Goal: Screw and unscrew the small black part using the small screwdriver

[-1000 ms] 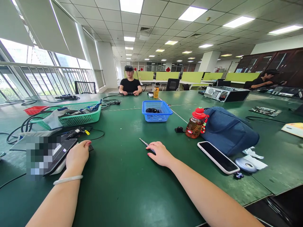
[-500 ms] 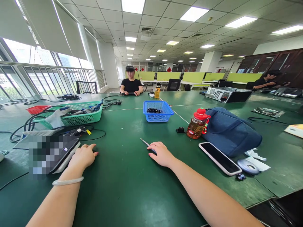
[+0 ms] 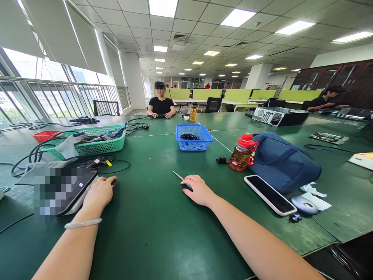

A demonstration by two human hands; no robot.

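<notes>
My left hand (image 3: 99, 192) lies palm down on the green table (image 3: 151, 221), beside a dark tablet-like device (image 3: 75, 186). Its fingers are loosely stretched, and the fingertips touch a small dark thing (image 3: 114, 180). A pale bangle (image 3: 83, 223) circles that wrist. My right hand (image 3: 198, 190) rests near the table's middle with its fingers curved over the dark handle of a thin pointed tool (image 3: 177, 176). The tool's metal tip sticks out to the far left of the hand.
A blue basket (image 3: 194, 137) stands ahead; a green basket (image 3: 93, 144) with gloves and cables is at the left. To the right are an amber bottle (image 3: 241, 153), a blue bag (image 3: 284, 161), a phone (image 3: 269, 194) and a mouse (image 3: 304, 204). A person (image 3: 161, 104) sits opposite.
My left hand slid forward across the table half a second ago and has drawn back beside the device. The right hand has stayed on the tool.
</notes>
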